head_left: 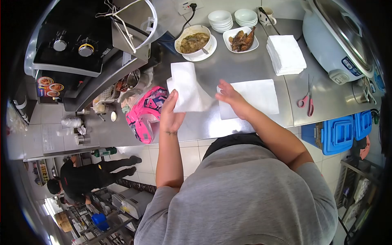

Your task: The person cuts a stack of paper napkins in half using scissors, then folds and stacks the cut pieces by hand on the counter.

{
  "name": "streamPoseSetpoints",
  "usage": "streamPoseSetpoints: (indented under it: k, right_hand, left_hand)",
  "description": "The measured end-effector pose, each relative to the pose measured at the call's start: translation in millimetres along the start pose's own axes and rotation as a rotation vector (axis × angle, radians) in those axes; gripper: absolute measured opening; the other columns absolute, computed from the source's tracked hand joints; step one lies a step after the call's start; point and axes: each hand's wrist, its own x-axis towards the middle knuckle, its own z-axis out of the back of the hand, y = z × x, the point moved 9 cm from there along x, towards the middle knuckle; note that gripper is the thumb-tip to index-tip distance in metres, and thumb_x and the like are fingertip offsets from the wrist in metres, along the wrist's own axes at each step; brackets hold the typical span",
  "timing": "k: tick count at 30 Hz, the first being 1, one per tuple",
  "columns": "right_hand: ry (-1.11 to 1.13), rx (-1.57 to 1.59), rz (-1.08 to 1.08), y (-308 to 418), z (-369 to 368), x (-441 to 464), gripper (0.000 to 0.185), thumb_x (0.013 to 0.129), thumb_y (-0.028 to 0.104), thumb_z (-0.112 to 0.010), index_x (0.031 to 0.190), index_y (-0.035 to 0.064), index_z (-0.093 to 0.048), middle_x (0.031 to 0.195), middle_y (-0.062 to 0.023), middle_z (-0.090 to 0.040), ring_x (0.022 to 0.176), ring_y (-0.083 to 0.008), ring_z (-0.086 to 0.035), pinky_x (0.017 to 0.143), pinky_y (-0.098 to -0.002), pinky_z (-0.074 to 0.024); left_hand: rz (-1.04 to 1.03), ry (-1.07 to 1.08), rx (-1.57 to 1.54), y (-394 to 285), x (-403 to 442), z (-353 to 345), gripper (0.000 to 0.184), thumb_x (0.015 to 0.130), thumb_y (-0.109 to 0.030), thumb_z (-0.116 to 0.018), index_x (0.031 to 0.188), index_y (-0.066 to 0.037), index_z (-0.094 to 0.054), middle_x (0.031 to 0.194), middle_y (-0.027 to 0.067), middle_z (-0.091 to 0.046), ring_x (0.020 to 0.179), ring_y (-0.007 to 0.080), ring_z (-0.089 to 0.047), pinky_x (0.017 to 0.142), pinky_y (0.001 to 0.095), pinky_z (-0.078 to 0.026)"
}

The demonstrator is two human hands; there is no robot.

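A folded white paper sheet (pixel 188 87) is held up over the steel counter by my left hand (pixel 171 112), its thumb on the paper's lower left edge. My right hand (pixel 232 99) is just right of that paper, fingers apart, with nothing in it. Under and beside my right wrist, another white sheet (pixel 259 96) lies flat on the counter. Farther back on the right sits a stack of folded white paper (pixel 286 55). Pink-handled scissors (pixel 307 100) rest to the right of the flat sheet.
Behind are a bowl of food (pixel 193 42), a dish of browned meat (pixel 242 40), stacked bowls (pixel 220 20) and a mug (pixel 267 16). A large cooker (pixel 341 45) stands right, a pink bag (pixel 145 116) left. A person in black (pixel 83 177) is far left.
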Motion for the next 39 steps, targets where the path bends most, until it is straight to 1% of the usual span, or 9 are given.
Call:
streamPoseSetpoints:
  k: [6,9,10,14,16,17,22,31,39]
  right_hand:
    - [0.301,0.492,-0.123,-4.6,-20.3,-3.6,0.098,0.081,0.037,-0.072,0.15,0.0056,-0.01,0.152,-0.0185,-0.023,0.14,-0.0272,-0.025,0.113,-0.0428,-0.0224]
    - [0.548,0.698,-0.165,23.2,-62.9,-38.0,0.095,0.08,0.027,-0.073,0.15,0.0054,-0.012,0.146,-0.0147,-0.035,0.134,-0.0231,-0.036,0.11,-0.039,-0.0293]
    - [0.513,0.762,-0.201,27.9,-63.4,-46.9,0.088,0.077,0.014,-0.073,0.147,0.0047,-0.022,0.136,-0.0124,-0.048,0.123,-0.0208,-0.05,0.105,-0.0364,-0.0376]
    - [0.28,0.597,-0.085,39.5,-2.6,-39.3,0.07,0.073,0.001,-0.069,0.137,0.0018,-0.041,0.122,-0.0135,-0.058,0.107,-0.0234,-0.06,0.098,-0.0373,-0.0451]
    - [0.129,0.526,-0.056,59.3,44.8,-47.5,0.065,0.075,0.003,-0.069,0.133,-0.0022,-0.042,0.12,-0.0152,-0.059,0.106,-0.0242,-0.061,0.095,-0.0395,-0.0481]
    - [0.112,0.485,-0.091,55.5,62.0,-49.5,0.061,0.075,0.004,-0.068,0.131,-0.0028,-0.045,0.118,-0.0151,-0.06,0.104,-0.0241,-0.062,0.093,-0.0389,-0.0489]
    - [-0.014,0.034,-0.187,10.1,133.5,-53.3,0.048,0.075,0.006,-0.066,0.12,-0.0053,-0.054,0.109,-0.0134,-0.064,0.095,-0.0231,-0.063,0.086,-0.0336,-0.0489]
    - [-0.521,-0.526,-0.046,-25.0,221.0,-59.1,0.044,0.076,0.008,-0.067,0.117,-0.0021,-0.056,0.093,-0.011,-0.066,0.082,-0.0186,-0.063,0.073,-0.0309,-0.0503]
    - [-0.694,-0.481,0.198,-28.5,226.1,-74.5,0.043,0.079,0.003,-0.067,0.12,0.0019,-0.054,0.08,-0.0054,-0.063,0.068,-0.0109,-0.058,0.063,-0.0265,-0.0481]
  left_hand:
    - [-0.056,0.215,-0.339,-26.6,-37.2,-20.0,0.044,0.096,-0.028,-0.047,0.13,0.0,-0.048,0.127,0.0147,-0.056,0.115,0.0279,-0.056,0.098,0.0422,-0.045]
    - [-0.082,0.136,-0.312,-34.7,-35.2,-13.9,0.044,0.096,-0.029,-0.046,0.129,0.0,-0.049,0.125,0.015,-0.058,0.113,0.0284,-0.057,0.097,0.0428,-0.045]
    - [-0.084,0.084,-0.293,-34.1,-33.3,-8.9,0.044,0.096,-0.03,-0.046,0.128,0.0,-0.049,0.124,0.0149,-0.058,0.113,0.0286,-0.057,0.097,0.0429,-0.045]
    - [-0.216,0.02,-0.019,-39.3,-32.3,-0.9,0.034,0.092,-0.012,-0.053,0.125,-0.005,-0.051,0.111,0.0097,-0.061,0.099,0.019,-0.06,0.087,0.0325,-0.048]
    - [-0.293,0.189,0.154,-29.3,-27.1,10.3,0.038,0.088,0.0,-0.056,0.125,-0.008,-0.051,0.104,0.0064,-0.06,0.09,0.0129,-0.059,0.081,0.0261,-0.048]
    - [-0.276,0.058,0.268,-21.6,-25.0,6.5,0.04,0.083,0.01,-0.058,0.118,-0.009,-0.058,0.097,0.0014,-0.058,0.082,0.0077,-0.054,0.076,0.0204,-0.045]
    - [-0.158,0.063,0.811,58.1,2.2,1.7,0.014,0.082,0.001,-0.065,0.094,-0.003,-0.07,0.098,-0.0009,-0.06,0.077,0.0087,-0.053,0.073,0.0228,-0.045]
    - [-0.19,0.044,1.109,164.9,40.8,25.5,0.029,0.072,-0.003,-0.068,0.1,-0.009,-0.069,0.092,0.0061,-0.058,0.066,0.0158,-0.053,0.063,0.0273,-0.047]
    - [-0.231,0.068,1.127,155.9,41.0,15.5,0.052,0.074,0.0,-0.064,0.125,-0.01,-0.058,0.121,0.0113,-0.053,0.068,0.0136,-0.053,0.067,0.0263,-0.047]
